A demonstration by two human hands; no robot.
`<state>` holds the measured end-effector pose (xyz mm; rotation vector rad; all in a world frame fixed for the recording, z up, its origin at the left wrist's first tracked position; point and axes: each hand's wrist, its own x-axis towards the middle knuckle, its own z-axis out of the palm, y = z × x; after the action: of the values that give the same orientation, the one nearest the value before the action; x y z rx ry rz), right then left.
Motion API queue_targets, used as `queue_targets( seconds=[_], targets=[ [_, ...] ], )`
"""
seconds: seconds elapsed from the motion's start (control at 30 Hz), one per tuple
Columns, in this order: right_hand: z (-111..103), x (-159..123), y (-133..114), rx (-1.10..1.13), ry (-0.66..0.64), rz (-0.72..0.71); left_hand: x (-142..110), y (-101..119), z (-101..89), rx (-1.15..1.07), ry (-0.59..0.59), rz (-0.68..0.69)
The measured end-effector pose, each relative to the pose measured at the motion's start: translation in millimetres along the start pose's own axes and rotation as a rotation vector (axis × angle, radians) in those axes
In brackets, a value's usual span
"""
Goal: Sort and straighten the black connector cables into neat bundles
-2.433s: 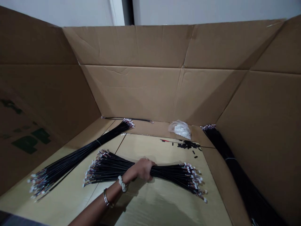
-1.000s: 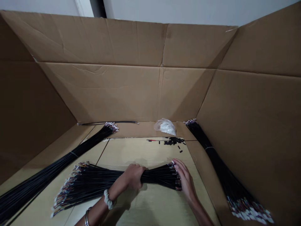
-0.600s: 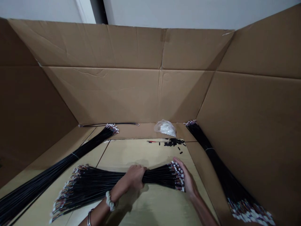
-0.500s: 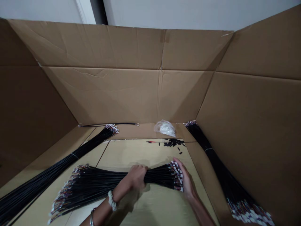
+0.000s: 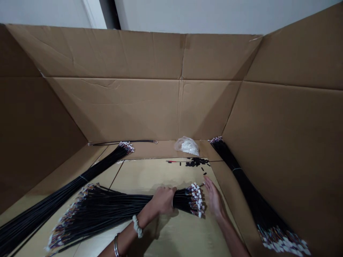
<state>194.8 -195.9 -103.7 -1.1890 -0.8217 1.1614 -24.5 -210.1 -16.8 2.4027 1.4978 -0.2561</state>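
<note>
A thick bundle of black wires (image 5: 112,208) with small white connectors at both ends lies across the floor of a big open cardboard box (image 5: 150,107). My left hand (image 5: 163,200) is wrapped round the bundle close to its right end. My right hand (image 5: 213,198) is open, fingers stretched out flat, just right of the bundle's connector tips (image 5: 197,203), and I cannot tell whether it touches them.
A second long wire bundle (image 5: 66,189) lies along the left, a third (image 5: 252,192) along the right wall. At the back are a single black wire (image 5: 122,142), a clear bag of white parts (image 5: 187,145) and scattered small black pieces (image 5: 197,162).
My left hand slid right along the bundle, nearer the connector end. My right hand, earlier pressed against the connector tips, now sits slightly off them. The bundle's right end looks shorter and evened up.
</note>
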Motion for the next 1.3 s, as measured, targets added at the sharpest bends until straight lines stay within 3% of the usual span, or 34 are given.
queue_targets(
  seconds=[0.17,0.4,0.57,0.73,0.9,1.03,1.17,1.3],
  targets=[
    [-7.1,26.7,-4.7,0.069,0.072,0.115,-10.1,0.3,-16.4,-0.025,0.020,-0.008],
    [10.3,0.6,-16.0,0.124,-0.059,0.289,-14.7,2.3,-32.6,-0.060,0.010,-0.005],
    [7.6,5.4,-26.0,0.231,0.090,0.135,-14.6,3.4,-28.5,-0.062,-0.004,0.022],
    [17.5,5.5,-34.1,0.143,-0.065,0.162,-12.9,2.4,-28.3,-0.065,0.010,0.030],
    [28.8,-13.9,-36.9,0.097,-0.092,0.187,-8.7,1.9,-27.7,-0.059,0.003,0.041],
    [13.6,-5.7,-35.2,0.081,-0.047,0.201,-9.2,1.7,-27.9,-0.063,-0.002,0.018],
    [-7.4,5.7,-27.0,-0.036,-0.142,0.255,-10.7,2.0,-31.0,-0.080,0.004,0.016],
    [-7.4,-0.1,-17.9,-0.025,-0.081,0.247,-9.2,4.4,-32.3,-0.066,0.033,0.002]
  ],
)
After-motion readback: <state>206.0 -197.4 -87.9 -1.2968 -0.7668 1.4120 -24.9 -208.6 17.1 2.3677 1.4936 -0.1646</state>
